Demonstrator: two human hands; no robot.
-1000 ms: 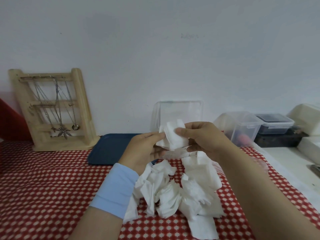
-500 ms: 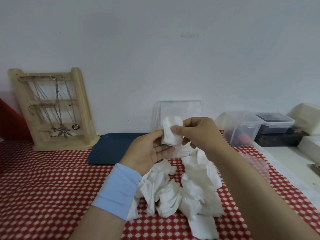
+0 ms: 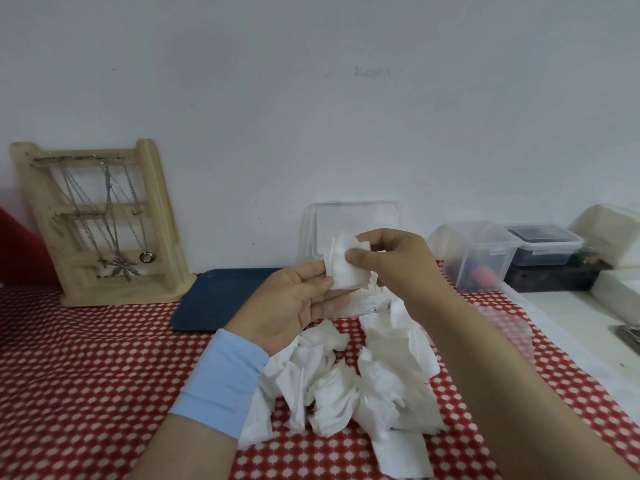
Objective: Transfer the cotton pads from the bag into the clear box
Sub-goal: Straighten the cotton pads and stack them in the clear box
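White cotton pads [image 3: 341, 277], soft square stack, pinched by right hand [image 3: 398, 263], left hand [image 3: 291, 306] gripping beneath

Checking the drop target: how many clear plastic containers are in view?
3. One open box at centre, lid raised against the wall; a tall tub, lidded, to its right; a flat tub with dark contents further right. Others could be hidden.

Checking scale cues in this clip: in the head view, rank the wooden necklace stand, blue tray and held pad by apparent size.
1. wooden necklace stand
2. blue tray, partly hidden by the left hand
3. held pad, smallest though nearer the camera
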